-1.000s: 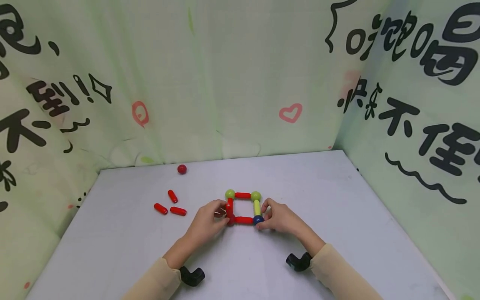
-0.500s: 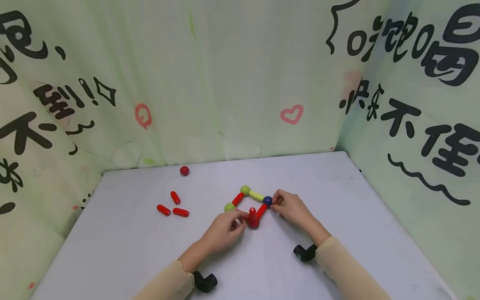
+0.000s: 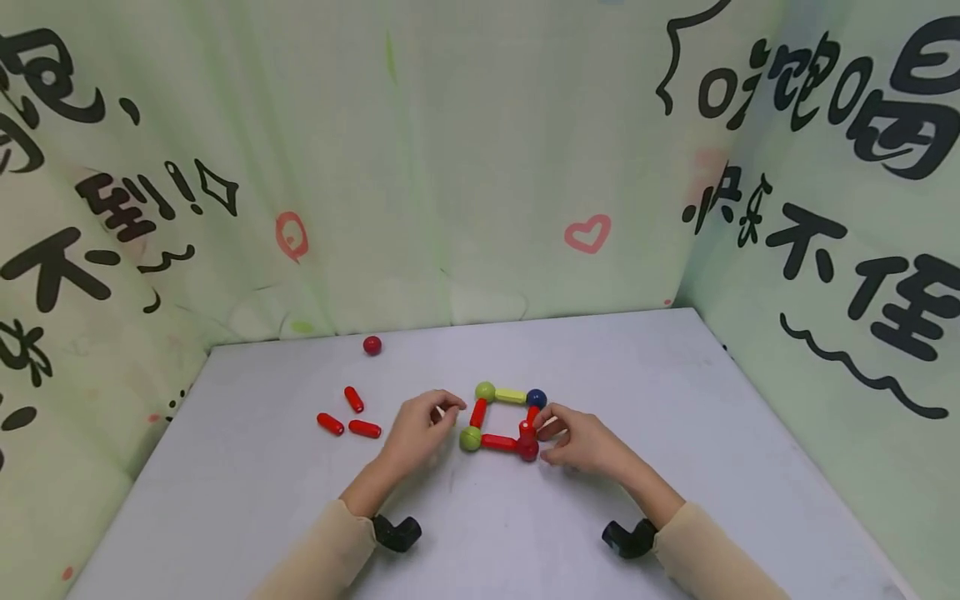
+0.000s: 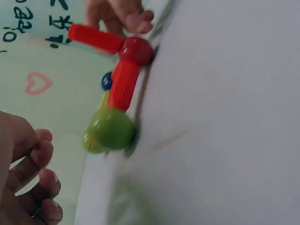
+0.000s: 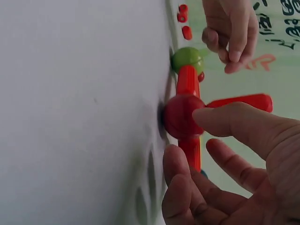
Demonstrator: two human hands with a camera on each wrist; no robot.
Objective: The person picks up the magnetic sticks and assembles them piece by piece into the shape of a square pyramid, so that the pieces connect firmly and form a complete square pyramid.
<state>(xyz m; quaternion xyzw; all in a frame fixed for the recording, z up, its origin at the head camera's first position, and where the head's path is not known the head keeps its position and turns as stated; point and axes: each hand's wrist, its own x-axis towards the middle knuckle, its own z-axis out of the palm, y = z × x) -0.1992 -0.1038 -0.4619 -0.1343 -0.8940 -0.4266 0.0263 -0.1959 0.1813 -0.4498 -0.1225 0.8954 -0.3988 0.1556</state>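
A square of rods and balls lies in the middle of the table. Its corners are a green ball (image 3: 485, 392), a blue ball (image 3: 536, 399), a red ball (image 3: 528, 448) and another green ball (image 3: 470, 438). A yellow-green rod (image 3: 511, 396) forms the back side; the other sides are red rods. One more red rod (image 4: 96, 38) stands up from the red ball. My left hand (image 3: 422, 429) hovers left of the square, fingers loosely bent, holding nothing. Beside the red ball is my right hand (image 3: 581, 440), fingers apart; its thumb overlaps the ball in the right wrist view, contact unclear.
Three loose red rods (image 3: 364, 429) lie on the table (image 3: 247, 500) to the left. A single red ball (image 3: 372, 345) sits near the back edge. A printed curtain (image 3: 480, 167) hangs behind the table and along its sides. Each wrist carries a black device (image 3: 628, 538).
The square has turned, so the red ball with the upright rod went from front left to front right. My left hand has let go and drawn left; my right hand moved from the blue ball to the red ball.
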